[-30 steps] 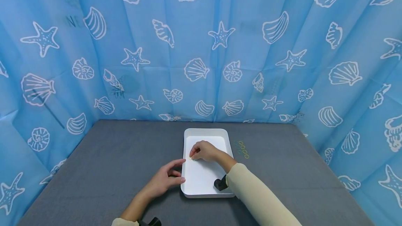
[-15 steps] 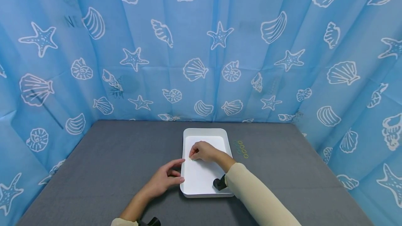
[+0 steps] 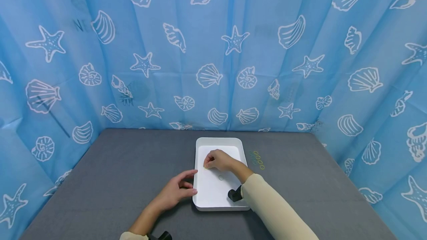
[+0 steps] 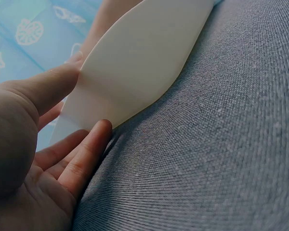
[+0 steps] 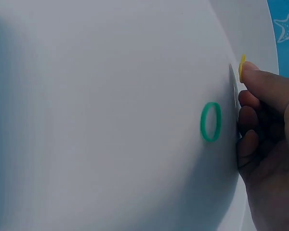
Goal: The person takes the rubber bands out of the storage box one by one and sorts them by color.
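Note:
In the right wrist view, my right hand (image 5: 269, 125) pinches a thin yellow ring (image 5: 242, 68) at the thumb tip. A green ring (image 5: 211, 121) lies flat below that hand on the floor of a shallow white tray (image 3: 213, 195). In the head view that right hand (image 3: 218, 160) is over the left middle part of the tray, and the loose ring (image 3: 221, 177) shows faintly nearby. My left hand (image 3: 175, 190) rests on the tray's left side, its fingers extended; close up, thumb and fingertips touch the tray's outer wall (image 4: 130, 62).
Right of the tray, several yellow rings (image 3: 258, 157) and green rings (image 3: 253, 158) lie in rows on the grey cloth-covered table (image 3: 150, 158). A blue curtain (image 3: 213, 47) with white shell prints hangs behind and at both sides.
A green ring now lies loose in the tray, where none was visible before. My right hand has shifted slightly right with the yellow ring. My left hand keeps its place on the tray.

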### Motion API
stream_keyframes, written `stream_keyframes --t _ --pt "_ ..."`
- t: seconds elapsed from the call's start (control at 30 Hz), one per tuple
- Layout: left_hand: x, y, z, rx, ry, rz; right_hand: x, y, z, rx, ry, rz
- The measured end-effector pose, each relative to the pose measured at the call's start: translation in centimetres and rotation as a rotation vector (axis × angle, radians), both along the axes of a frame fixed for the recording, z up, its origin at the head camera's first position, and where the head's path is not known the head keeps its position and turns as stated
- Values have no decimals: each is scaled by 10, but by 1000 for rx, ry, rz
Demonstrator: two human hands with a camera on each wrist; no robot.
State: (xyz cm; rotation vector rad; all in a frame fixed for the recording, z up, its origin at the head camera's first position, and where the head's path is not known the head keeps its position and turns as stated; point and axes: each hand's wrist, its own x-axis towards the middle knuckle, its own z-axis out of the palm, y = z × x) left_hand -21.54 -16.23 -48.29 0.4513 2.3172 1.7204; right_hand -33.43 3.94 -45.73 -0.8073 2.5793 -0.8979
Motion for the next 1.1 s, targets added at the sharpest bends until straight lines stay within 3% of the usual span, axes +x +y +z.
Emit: stream_keyframes --t 0.2,0.5,0.87,1.1 --pt "1 1 2 -2 -10 1 2 2 6 -35 -18 -28" --pt "1 2 3 -4 -4 6 5 13 21 -88 46 -72" --pt "14 4 32 1 -24 -5 4 42 47 -177 100 -122" --pt "14 4 31 1 -6 -5 4 64 54 -198 100 -210"
